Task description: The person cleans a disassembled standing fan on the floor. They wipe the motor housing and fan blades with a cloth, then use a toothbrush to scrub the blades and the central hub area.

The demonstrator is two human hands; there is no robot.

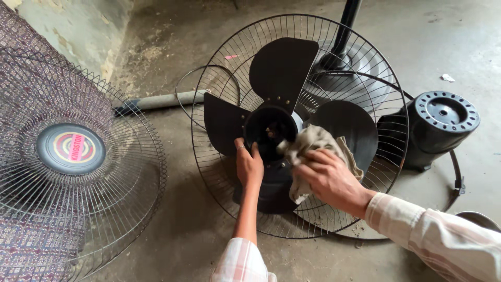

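Observation:
A black three-bladed fan blade (284, 68) sits in a round black wire rear guard (229, 172) standing tilted on the concrete floor. My left hand (249, 166) grips the rim of the blade's black hub (269, 128) from the left. Pressed against the right side of the hub is a crumpled grey-beige cloth (313, 143), held by my right hand (330, 178). The lowest blade is mostly hidden behind my hands.
A front wire guard (78, 209) with a round centre badge leans at the left over patterned fabric. A black motor housing (441, 125) sits at the right. Behind stand the fan's pole and round base (344, 57), a grey pipe (162, 101) and a loose wire ring (206, 86).

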